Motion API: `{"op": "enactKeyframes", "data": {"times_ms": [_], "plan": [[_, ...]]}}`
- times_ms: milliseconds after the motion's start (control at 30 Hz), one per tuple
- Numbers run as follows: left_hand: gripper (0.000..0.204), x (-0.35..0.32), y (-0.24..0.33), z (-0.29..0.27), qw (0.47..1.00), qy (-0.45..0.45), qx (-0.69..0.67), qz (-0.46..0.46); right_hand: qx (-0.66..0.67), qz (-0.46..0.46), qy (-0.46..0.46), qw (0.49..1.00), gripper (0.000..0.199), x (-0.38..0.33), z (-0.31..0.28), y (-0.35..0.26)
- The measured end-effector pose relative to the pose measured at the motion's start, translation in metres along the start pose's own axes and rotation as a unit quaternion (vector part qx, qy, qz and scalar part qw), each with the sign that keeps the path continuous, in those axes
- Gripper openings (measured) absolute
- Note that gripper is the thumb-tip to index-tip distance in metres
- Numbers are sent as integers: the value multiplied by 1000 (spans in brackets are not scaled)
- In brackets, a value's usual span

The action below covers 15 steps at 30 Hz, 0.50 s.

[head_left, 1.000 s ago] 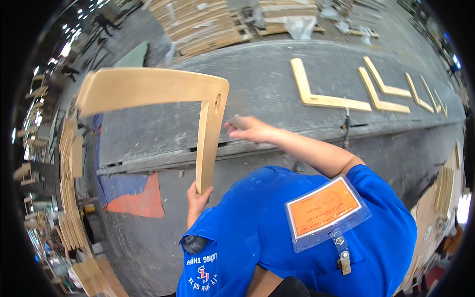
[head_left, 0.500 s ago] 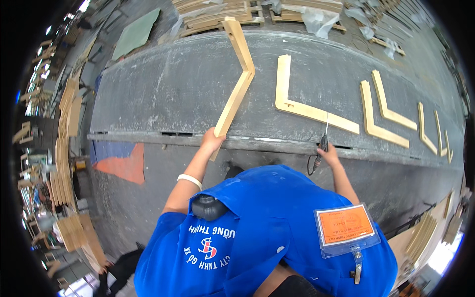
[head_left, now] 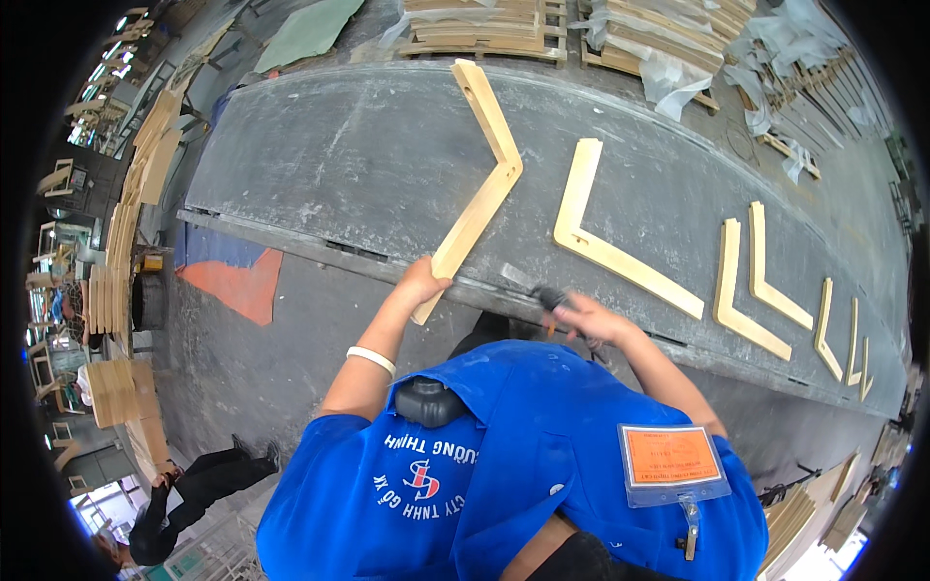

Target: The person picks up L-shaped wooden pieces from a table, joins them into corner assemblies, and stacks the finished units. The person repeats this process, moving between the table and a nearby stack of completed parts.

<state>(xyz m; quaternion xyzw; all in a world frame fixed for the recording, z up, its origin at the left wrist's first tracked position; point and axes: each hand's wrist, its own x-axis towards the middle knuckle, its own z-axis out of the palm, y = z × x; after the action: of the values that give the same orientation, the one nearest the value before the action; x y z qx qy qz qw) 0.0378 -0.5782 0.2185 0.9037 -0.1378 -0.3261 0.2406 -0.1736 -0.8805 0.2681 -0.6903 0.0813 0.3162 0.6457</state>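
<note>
Head view, and the left grip is clamping around the near end of a bent wooden piece, closing together on the pale bar. That piece is stretching out over the dark grey surface, its corner pointing to the right, its far arm slanting back toward the far edge, its near tip poking out past the near edge, just below the grip. A slot is showing near the corner. Whether the far arm is lying flat or hovering, I cannot tell.

Over to the right grip, and it is wrapping around a dark-handled tool, whose pale flat blade is pointing left, near the held piece but standing apart from it. Tool and hand are blurring here, so the exact hold is hard to read.

Just right of the held piece, an L-shaped piece is resting on the surface; farther along, a nested pair is lying side by side, and three more pieces are lining up toward the right end.

A white bracelet is circling the left wrist, and an orange badge is hanging on the blue shirt. Down on the floor, an orange-red cloth is spreading out at the left, while beyond the surface, stacks of wood are sitting.
</note>
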Motion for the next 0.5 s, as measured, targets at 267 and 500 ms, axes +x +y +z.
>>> {"op": "enactKeyframes", "data": {"times_ms": [267, 500], "plan": [[61, -15, 4, -19, 998, 30, 54, 6, -143, 67, 290, 944, 44, 86, -137, -99], [64, 11, -7, -36, 995, 34, 16, 91, -273, 179, 358, 875, 41, 49, -153, -66]]}}
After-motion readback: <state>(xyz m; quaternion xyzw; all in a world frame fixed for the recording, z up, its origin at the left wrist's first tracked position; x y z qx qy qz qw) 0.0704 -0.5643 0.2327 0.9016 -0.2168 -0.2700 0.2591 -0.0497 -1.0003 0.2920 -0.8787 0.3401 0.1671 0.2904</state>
